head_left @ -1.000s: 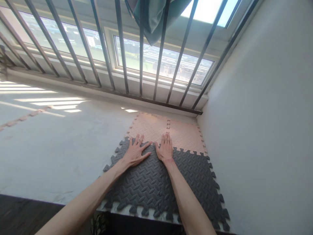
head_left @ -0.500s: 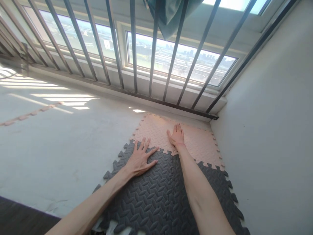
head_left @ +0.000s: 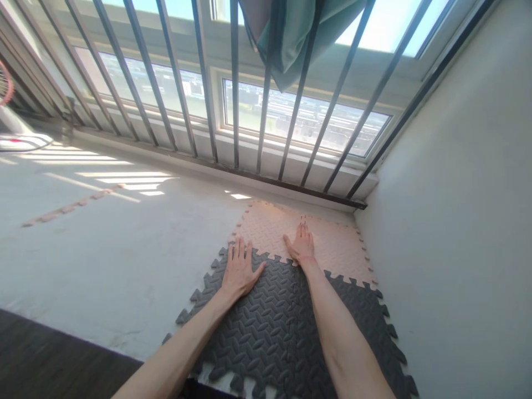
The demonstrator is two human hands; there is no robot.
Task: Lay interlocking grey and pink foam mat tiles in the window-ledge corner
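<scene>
My left hand (head_left: pixel 240 271) lies flat on the dark grey foam mat tiles (head_left: pixel 266 321), its fingertips reaching over the seam onto the pink foam mat (head_left: pixel 336 244). Its thumb is spread to the right. My right hand (head_left: pixel 301 244) rests palm down on the pink mat, just past the seam, with the fingers stretched forward and the thumb out to the left. Toothed edges of the grey and pink pieces meet along that seam; my right wrist hides part of it. Neither hand holds anything.
Metal railing bars (head_left: pixel 236 111) stand before low windows at the back, where green cloth (head_left: pixel 286 44) hangs. A white wall (head_left: pixel 453 221) borders the mats at right. A pink toothed edge strip (head_left: pixel 75 206) lies on the pale floor (head_left: pixel 124 266) at left.
My left hand's fingers have drawn closer together and point more straight ahead. The right hand stays on the pink mat. The camera view has shifted, showing more at the upper left.
</scene>
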